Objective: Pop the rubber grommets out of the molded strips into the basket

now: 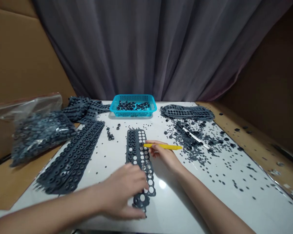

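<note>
In the middle of the white table lies a dark grey rubber sheet [132, 138] with rows of round parts on its left and empty round holes on its right. My right hand [162, 154] pinches a yellow pen-like stick [163, 147], its left end over the sheet's upper half. Slightly blurred, my left hand [125, 191] spreads over the lower left of the sheet, thumb apart from the fingers. It hides part of the sheet, and I see nothing held in it. The sheet's near end [141, 200] shows between thumb and fingers.
A blue basket [113, 110] with black parts stands at the back. Ring-studded sheets [70, 159] and a filled plastic bag [44, 133] lie left. At right are stacked punched strips [188, 112], many scattered black bits [197, 156] and a white stick [194, 136].
</note>
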